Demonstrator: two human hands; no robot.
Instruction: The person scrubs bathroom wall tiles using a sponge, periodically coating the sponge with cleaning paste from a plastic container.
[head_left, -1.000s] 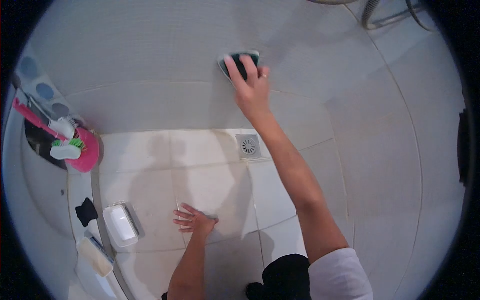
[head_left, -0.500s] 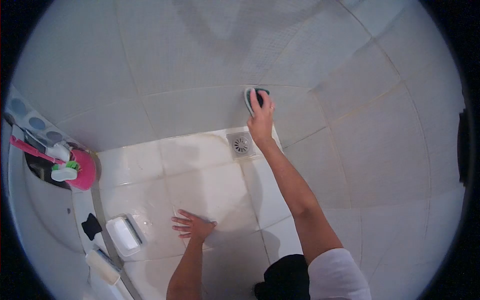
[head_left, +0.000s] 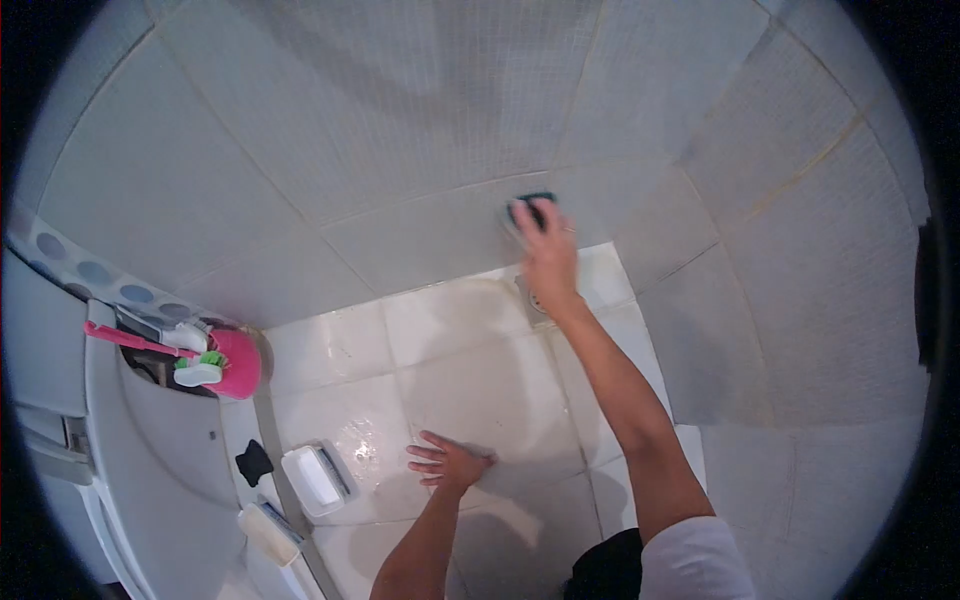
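My right hand [head_left: 550, 258] is wrapped round a dark green scouring pad [head_left: 532, 208] with a pale edge, pressed to the low part of the grey tiled wall [head_left: 440, 235]; motion blurs it slightly. Below that hand, a square metal floor drain [head_left: 538, 300] is mostly covered by it. My left hand [head_left: 452, 464] rests flat on the white floor tiles [head_left: 490, 390], fingers spread, holding nothing. To its left, a white plastic tray [head_left: 316, 480] lies on the floor.
At the left, a pink bucket [head_left: 238, 362] holds brushes, one with a pink handle [head_left: 135, 340]. A black star-shaped object [head_left: 254, 462] and a cream-coloured brush [head_left: 268, 535] lie on a ledge beside the white curved fixture [head_left: 165, 430].
The view has shifted and turned, bringing more of the left side in. My right hand has slid the pad a little left and down along the wall. The left hand stays on the floor.
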